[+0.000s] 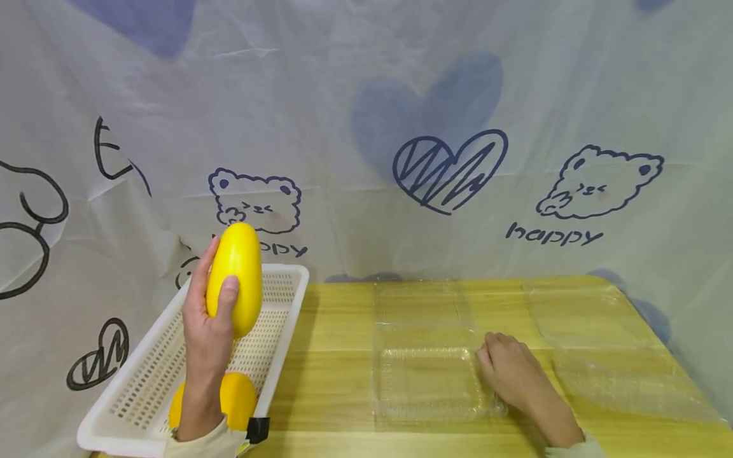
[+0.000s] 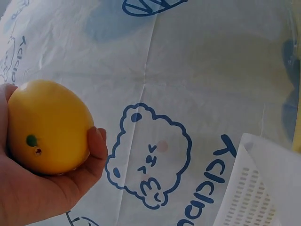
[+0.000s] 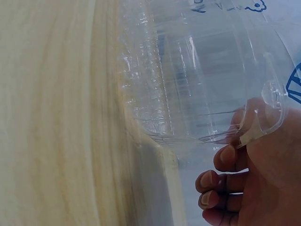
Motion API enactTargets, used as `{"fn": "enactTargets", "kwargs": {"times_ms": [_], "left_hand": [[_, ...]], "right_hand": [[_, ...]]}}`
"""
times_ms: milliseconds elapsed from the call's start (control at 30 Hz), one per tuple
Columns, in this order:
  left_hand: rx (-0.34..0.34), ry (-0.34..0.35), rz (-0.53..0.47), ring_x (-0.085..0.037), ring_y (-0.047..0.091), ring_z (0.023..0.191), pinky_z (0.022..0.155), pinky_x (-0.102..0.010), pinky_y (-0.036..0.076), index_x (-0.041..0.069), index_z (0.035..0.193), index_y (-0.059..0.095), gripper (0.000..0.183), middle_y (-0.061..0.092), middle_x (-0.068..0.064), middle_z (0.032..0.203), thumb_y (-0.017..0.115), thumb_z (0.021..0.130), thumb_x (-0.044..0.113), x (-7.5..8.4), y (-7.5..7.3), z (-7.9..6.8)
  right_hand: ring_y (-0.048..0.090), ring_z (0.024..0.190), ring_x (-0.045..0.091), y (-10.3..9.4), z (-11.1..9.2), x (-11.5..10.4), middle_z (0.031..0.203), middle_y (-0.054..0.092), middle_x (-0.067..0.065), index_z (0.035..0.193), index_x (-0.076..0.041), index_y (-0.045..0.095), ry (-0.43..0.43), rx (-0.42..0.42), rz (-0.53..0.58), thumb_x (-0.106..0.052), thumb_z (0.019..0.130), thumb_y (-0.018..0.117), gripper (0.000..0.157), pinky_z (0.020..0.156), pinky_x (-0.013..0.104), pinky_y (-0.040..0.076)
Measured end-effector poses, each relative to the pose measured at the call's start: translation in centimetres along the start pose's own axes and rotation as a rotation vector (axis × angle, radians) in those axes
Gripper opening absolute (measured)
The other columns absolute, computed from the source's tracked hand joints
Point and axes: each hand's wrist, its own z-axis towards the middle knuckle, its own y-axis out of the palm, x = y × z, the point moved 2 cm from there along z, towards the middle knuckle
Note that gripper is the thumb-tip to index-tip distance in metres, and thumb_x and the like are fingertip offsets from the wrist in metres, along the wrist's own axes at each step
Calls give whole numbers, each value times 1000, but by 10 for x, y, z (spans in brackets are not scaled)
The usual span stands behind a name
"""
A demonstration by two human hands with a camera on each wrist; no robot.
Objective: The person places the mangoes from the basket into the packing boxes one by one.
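Observation:
My left hand (image 1: 212, 318) is raised above the white basket (image 1: 294, 305) and grips a smooth yellow mango (image 1: 240, 280). In the left wrist view, the mango (image 2: 51, 125) shows a small green stem nub, with fingers and palm wrapped around its side. On the table, the clear plastic clamshell box (image 1: 429, 381) lies open, its lid folded back toward the wall. My right hand (image 1: 515, 372) is at the box's right edge. The right wrist view shows that hand (image 3: 273, 165) pinching the rim of the clear box (image 3: 202, 70), with the thumb partly seen through the plastic.
Orange-yellow fruits (image 1: 237, 397) lie in the basket's near end, partly hidden by my left forearm. More clear plastic packaging (image 1: 618, 356) is on the right of the wooden table (image 1: 332, 394). A printed cloth (image 1: 343, 210) hangs behind and at the sides.

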Motion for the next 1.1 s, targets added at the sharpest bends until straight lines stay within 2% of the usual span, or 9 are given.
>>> {"fn": "enactTargets", "kwargs": {"times_ms": [233, 567, 733, 833, 1033, 1100], "left_hand": [[-46, -65, 3, -23, 51, 102, 79, -26, 48, 35, 158, 39, 54, 49, 8, 141, 50, 107, 23, 1, 4, -1], [-127, -19, -56, -24, 53, 88, 74, -24, 51, 31, 160, 36, 48, 53, 3, 137, 32, 112, 28, 7, 19, -2], [-162, -36, -68, -24, 55, 84, 67, -24, 53, 34, 159, 37, 47, 54, 3, 134, 28, 113, 32, 8, 23, -5], [-169, -40, -74, -24, 55, 86, 68, -24, 53, 34, 158, 38, 47, 53, 5, 139, 29, 113, 31, 6, 25, -7], [-168, -19, -91, -24, 53, 104, 87, -28, 46, 29, 158, 42, 46, 46, 10, 153, 33, 113, 27, 5, 29, -6], [-172, -24, -88, -24, 52, 105, 89, -29, 45, 30, 158, 42, 46, 44, 11, 155, 35, 113, 27, 4, 30, -6]], "right_hand": [[38, 62, 16, 0, 1, -1, 65, 38, -1, 70, -16, 42, 15, -22, 9, -7, 101, 48, 32, 62, 34, 39], [35, 61, 15, -5, 3, 0, 65, 37, 0, 70, -15, 41, 27, -35, 13, -8, 102, 46, 33, 59, 31, 34], [36, 61, 15, -3, 1, -1, 65, 38, -1, 70, -16, 42, 31, -38, 20, -8, 102, 46, 33, 59, 31, 35], [35, 61, 15, -2, 0, -1, 65, 37, -1, 69, -15, 42, 33, -39, 24, -8, 101, 46, 33, 58, 29, 35], [35, 61, 14, 0, 0, -1, 64, 37, -1, 69, -16, 41, 23, -23, 14, -8, 101, 45, 33, 57, 29, 34], [35, 60, 14, 1, 1, -1, 64, 37, -1, 68, -16, 42, 21, -22, 16, -8, 101, 45, 34, 57, 29, 34]]}}
